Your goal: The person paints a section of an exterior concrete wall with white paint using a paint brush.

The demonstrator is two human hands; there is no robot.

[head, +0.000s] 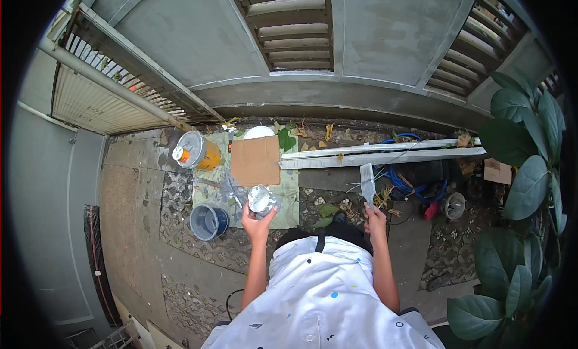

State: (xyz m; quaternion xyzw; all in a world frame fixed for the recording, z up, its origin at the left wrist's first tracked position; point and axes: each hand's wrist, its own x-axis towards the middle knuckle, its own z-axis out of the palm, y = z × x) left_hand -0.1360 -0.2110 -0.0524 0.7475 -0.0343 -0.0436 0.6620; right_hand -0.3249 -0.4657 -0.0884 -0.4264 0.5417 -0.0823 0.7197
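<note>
My left hand (257, 222) is wrapped around a small cup (258, 198) with white, paste-like material in and around its rim. Out to the right, my right hand (375, 220) grips the narrow end of a putty knife (368, 183). Its broad, pale blade points away from me and touches nothing that I can make out. Beyond the cup, a sheet of brown cardboard (255, 161) lies on a smeared, pale green ground cloth (286, 209). Grey-stained plastic and a flat tool (235, 195) lie left of the cup.
A yellow bucket (207, 154) with a small container on its lid and an open dark blue bucket (209, 222) stand left. Long metal profiles (384, 158), blue hose (406, 185) and a clear container (454, 206) lie right. Leafy branches (526, 182) hang at far right; a grey gate (384, 37) rises ahead.
</note>
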